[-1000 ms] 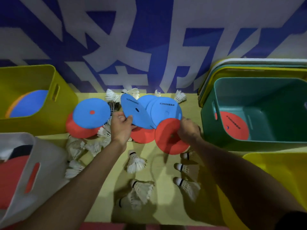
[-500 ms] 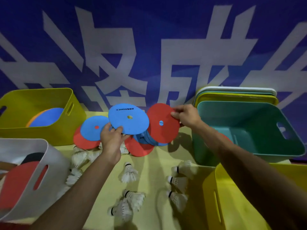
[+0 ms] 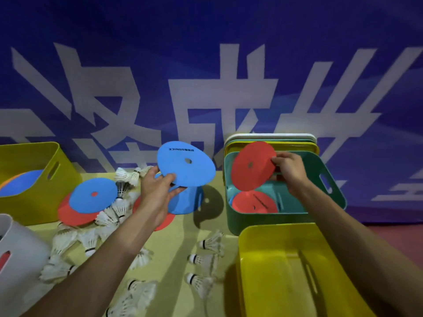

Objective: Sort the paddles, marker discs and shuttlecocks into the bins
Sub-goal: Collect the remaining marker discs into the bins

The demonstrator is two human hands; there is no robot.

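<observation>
My left hand pinches a blue marker disc by its near edge, raised above the table's middle. A red marker disc is pinched by my right hand and hangs tilted over the green bin, where another red disc lies on the bottom. More blue and red discs lie on the table at the left and under my left hand. White shuttlecocks are scattered over the yellow tabletop.
A yellow bin at the far left holds a blue disc. A white bin stands at the near left. An empty yellow bin sits in front of the green one. Spare bins are stacked behind it against a blue banner.
Both hands have lifted their discs off the pile. My right hand carried the red disc rightward over the green bin; my left raised the blue disc. The camera has tilted up.
</observation>
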